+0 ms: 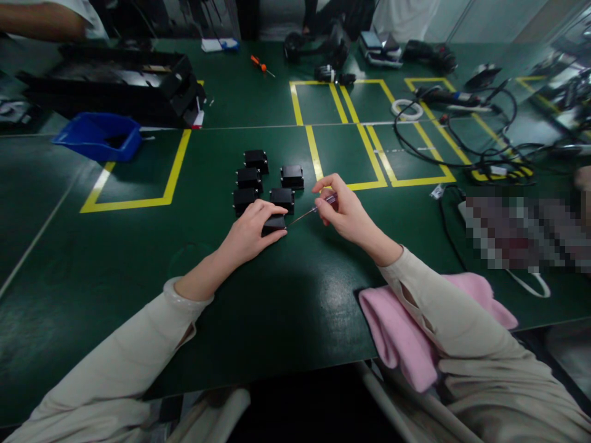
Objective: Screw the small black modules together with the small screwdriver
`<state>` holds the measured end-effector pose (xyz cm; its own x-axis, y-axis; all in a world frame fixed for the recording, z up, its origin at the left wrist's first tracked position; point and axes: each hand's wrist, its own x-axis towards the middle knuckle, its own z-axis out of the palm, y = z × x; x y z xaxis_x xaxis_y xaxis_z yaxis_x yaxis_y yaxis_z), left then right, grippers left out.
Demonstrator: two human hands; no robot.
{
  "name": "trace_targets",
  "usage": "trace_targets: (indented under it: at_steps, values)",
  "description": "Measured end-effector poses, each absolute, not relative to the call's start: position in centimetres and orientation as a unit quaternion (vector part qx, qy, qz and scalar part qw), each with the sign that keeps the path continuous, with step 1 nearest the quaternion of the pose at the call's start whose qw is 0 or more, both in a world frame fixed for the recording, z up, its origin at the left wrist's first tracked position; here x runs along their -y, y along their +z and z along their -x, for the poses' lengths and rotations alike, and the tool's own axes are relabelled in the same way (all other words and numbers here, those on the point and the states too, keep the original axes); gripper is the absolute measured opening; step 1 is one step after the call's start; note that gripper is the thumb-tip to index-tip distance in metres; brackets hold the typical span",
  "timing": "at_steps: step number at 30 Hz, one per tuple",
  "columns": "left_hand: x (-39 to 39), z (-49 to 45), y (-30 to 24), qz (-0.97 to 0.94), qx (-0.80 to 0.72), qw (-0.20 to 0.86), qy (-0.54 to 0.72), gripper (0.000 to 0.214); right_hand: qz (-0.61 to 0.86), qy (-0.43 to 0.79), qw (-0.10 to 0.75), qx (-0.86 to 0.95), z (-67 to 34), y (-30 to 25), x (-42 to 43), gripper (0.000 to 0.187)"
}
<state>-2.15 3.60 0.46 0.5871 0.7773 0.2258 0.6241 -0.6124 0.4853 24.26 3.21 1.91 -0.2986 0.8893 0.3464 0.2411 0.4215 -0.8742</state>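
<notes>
My left hand (252, 231) is closed over a small black box (274, 224) that rests on the green table (295, 295). My right hand (344, 212) pinches a thin screwdriver (316, 209) with a clear handle; its tip points left and reaches the box's right edge. Just beyond my hands stand several more small black boxes (265, 181) in two short rows.
A pink cloth (397, 332) lies under my right forearm at the table's near edge. A blue bin (99, 136) and a black tray (120, 83) sit far left. Cables (480, 141), a white tape roll (407, 109) and an orange screwdriver (261, 65) lie at the back. Another person's arm (41, 21) shows top left.
</notes>
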Motion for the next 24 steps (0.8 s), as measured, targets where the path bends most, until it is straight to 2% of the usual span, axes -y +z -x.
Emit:
trace_targets:
  at_steps: [7, 10, 24]
  values:
    - [-3.57, 2.18, 0.54, -0.874, -0.402, 0.178, 0.207, 0.036, 0.398, 0.382, 0.441, 0.708, -24.17, 1.73, -3.31, 0.017]
    - [-3.53, 2.18, 0.60, -0.874, -0.402, 0.179, 0.209, 0.036, 0.396, 0.377, 0.446, 0.709, -24.17, 1.78, -3.27, 0.010]
    - [-3.58, 2.17, 0.61, -0.871, -0.404, 0.187, 0.207, 0.036, 0.384, 0.377, 0.439, 0.719, -24.20, 2.17, -3.14, 0.012]
